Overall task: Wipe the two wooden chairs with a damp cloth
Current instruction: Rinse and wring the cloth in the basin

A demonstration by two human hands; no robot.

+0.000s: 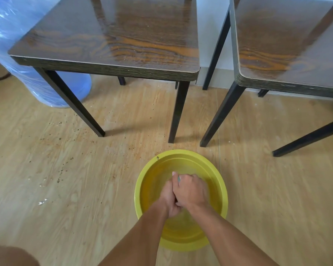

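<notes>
Over the yellow basin [142, 191], my left hand [168, 198] and right hand [190, 191] press together, fingers curled around a barely visible cloth [178, 178].

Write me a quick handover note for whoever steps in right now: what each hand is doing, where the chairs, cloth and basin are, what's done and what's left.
Left hand and right hand: clasped together in the yellow basin on the floor, both closed; only a sliver of greenish cloth shows between them, probably being wrung or rinsed.
Left chair: behind the basin, seat streaked and still gritty near the front edge.
Right chair: beside it, apart, seat also streaked.
Crumbs lie scattered on the floor to the left.
Done: cannot tell how much wiping.
Left: finish with the cloth, wipe both chairs.
</notes>
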